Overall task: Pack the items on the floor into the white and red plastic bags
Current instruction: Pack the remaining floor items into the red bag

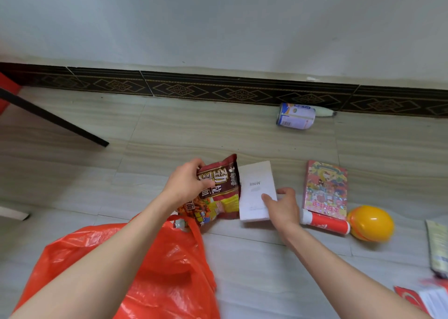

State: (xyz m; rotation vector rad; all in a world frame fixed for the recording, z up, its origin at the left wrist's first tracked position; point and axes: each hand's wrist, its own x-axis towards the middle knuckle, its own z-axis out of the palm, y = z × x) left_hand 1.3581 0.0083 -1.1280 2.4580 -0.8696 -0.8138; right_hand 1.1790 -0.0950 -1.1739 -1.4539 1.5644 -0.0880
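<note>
Noodles come first here: the dark red noodle packet (217,192) is lifted off the floor, its top end gripped by the left hand (186,182), fingers curled round the edge and thumb across the front. Its lower end hangs just above the mouth of the red bag (135,265), which lies slumped on the tiles under the left forearm. The right hand (282,206) pinches the near corner of a white box (257,190) that sits touching the packet's right edge, thumb on top, fingers tucked under (whether it has cleared the floor I cannot tell).

To my eye the step in hand is dropping the packet into the red bag. The bag's opening looks half collapsed, so it would go better if one handle (191,224) were lifted to hold the mouth wide, and the packet slid in flat, end first, not pushed against the crumpled plastic. The box might wait a beat, so both things do not jam at the opening.

Further right lie a colourful booklet (326,190), a red and white tube (324,221) just below it, and a yellow ball (371,224) beside the tube. A blue and white can (295,116) rests on its side well apart, by the dark skirting (218,88). More packets (437,248) crowd the right edge. No white bag is in sight.
</note>
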